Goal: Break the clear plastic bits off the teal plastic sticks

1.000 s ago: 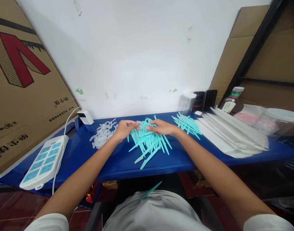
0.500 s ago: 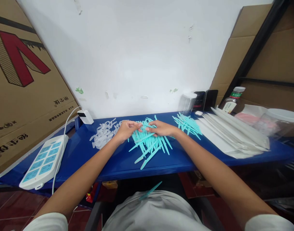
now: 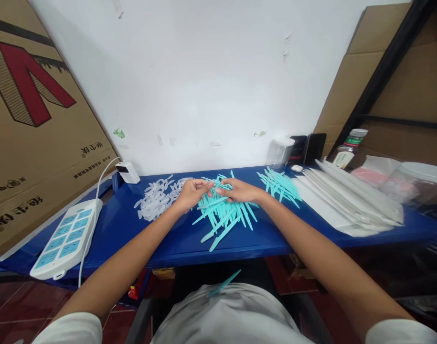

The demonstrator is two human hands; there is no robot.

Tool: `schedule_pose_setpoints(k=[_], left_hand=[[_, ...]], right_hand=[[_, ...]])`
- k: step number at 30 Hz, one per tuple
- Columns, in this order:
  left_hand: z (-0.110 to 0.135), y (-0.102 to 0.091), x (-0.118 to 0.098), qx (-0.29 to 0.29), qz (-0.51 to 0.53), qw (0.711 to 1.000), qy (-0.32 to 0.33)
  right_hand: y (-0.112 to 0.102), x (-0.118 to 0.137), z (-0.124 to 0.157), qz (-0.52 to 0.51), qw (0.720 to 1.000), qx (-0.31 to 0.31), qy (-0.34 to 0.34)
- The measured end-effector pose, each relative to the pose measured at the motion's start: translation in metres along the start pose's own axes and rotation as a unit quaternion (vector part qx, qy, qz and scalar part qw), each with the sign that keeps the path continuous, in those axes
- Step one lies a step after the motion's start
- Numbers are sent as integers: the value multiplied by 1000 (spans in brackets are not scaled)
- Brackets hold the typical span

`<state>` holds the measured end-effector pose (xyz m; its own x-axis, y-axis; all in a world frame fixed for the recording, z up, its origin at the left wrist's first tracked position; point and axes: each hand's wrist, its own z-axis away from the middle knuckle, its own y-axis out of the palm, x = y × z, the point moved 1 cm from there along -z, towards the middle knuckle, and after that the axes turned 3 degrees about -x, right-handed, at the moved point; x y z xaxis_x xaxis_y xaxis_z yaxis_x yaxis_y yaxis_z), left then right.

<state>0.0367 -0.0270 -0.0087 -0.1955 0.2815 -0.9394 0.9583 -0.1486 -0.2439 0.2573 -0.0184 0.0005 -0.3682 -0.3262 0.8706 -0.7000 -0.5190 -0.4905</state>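
Over a pile of slim teal sticks shaped like eyebrow razors (image 3: 221,222), my two hands meet almost fingertip to fingertip. My right hand (image 3: 238,190) is closed with thumb and fingers on one teal eyebrow razor (image 3: 223,186), which points toward the left hand. At its tip my left hand (image 3: 194,193) makes a pinch; what sits between those fingers is too small to make out. Left of the pile lie many small translucent plastic caps (image 3: 155,200), partly hidden behind my left hand. A smaller heap of teal razors (image 3: 280,185) lies to the right.
A white power strip (image 3: 66,241) and a small white device (image 3: 128,173) with a cable are at the left. On the right stand white packets (image 3: 350,196), a clear jar (image 3: 281,152), phones (image 3: 314,148) and a bottle (image 3: 347,149). One teal razor (image 3: 223,284) lies on my lap.
My hands stay at the same spot, with only a slight shift of the fingers where they meet. The whole view has moved a little; the piles look unchanged.
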Motion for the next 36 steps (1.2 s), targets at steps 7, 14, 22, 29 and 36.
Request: schedule_pose_setpoints(k=[7,14,22,29,36], left_hand=[[-13,-37,7,-3,14,995,-102],[-17,-95,2,77,-446,891,-14],[-9,-132,1,282,-405,855,-160],[-12,-133,7,249,-412,860,-167],[-11,-125,8,251,-419,859,-153]], right_hand=[[-12,-8,-1,-5,995,-94,37],[-18,-7,1,14,991,-130,41],[-17,-7,0,16,989,-142,42],[-15,3,6,1,990,-121,67],[-15,4,7,-1,990,-126,69]])
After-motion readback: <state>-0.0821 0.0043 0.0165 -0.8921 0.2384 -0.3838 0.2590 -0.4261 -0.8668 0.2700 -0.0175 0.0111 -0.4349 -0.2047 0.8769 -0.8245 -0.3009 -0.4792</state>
